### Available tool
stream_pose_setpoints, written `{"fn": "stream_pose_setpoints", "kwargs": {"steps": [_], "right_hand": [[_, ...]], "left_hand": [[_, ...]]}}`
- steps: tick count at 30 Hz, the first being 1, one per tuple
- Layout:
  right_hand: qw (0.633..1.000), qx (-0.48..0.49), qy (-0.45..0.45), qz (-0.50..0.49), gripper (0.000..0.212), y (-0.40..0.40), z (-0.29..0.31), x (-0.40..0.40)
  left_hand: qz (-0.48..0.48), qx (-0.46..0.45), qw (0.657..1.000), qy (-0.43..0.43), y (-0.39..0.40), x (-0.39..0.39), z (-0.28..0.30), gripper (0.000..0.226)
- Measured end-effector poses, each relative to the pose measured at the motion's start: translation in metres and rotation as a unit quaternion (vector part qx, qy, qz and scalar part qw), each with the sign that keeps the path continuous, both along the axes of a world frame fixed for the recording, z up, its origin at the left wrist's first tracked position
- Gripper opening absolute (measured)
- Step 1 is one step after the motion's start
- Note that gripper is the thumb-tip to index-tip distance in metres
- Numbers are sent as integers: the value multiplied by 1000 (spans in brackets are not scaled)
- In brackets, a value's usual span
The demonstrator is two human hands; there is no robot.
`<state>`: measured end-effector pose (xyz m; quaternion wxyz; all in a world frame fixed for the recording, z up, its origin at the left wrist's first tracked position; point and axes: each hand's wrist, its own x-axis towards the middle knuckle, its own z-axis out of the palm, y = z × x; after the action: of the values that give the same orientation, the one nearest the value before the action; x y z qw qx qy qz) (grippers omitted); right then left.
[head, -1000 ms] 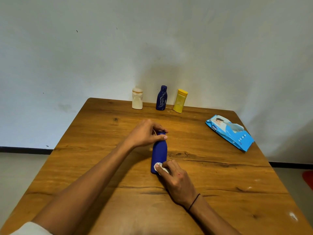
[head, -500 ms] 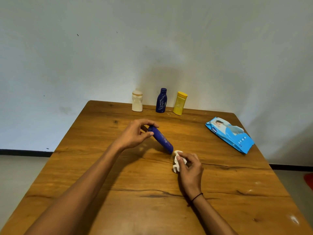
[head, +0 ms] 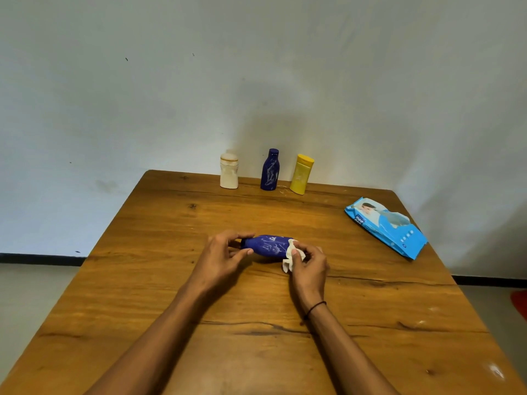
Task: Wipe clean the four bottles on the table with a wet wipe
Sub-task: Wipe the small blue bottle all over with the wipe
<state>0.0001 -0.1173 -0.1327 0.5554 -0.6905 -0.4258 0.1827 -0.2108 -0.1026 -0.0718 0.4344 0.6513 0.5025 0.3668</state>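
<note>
A dark blue bottle lies sideways above the middle of the wooden table, its neck pointing left. My left hand pinches the neck end between thumb and fingers. My right hand holds a crumpled white wet wipe against the bottle's base end. White smears show on the bottle's side. Along the far edge stand a cream bottle, a second dark blue bottle and a yellow bottle.
A blue pack of wet wipes lies flat near the table's right edge. The table's far edge meets a pale wall. Floor shows on both sides of the table.
The blue bottle has swung from pointing away from me to lying sideways. My right hand with the wipe left the bottle, then came back onto its base end.
</note>
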Motion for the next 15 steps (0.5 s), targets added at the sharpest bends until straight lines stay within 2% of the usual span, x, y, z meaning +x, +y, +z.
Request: {"fn": "stream_pose_setpoints", "kwargs": {"steps": [5, 12, 15], "right_hand": [[998, 27, -48, 10, 16, -5, 1, -20], [965, 106, -166, 175, 16, -30, 14, -58], [966, 80, -205, 137, 16, -23, 7, -37]], "left_hand": [[26, 36, 999, 15, -7, 3, -4, 32], [35, 52, 998, 10, -9, 6, -13, 31], [33, 43, 999, 1, -9, 5, -14, 33]]}}
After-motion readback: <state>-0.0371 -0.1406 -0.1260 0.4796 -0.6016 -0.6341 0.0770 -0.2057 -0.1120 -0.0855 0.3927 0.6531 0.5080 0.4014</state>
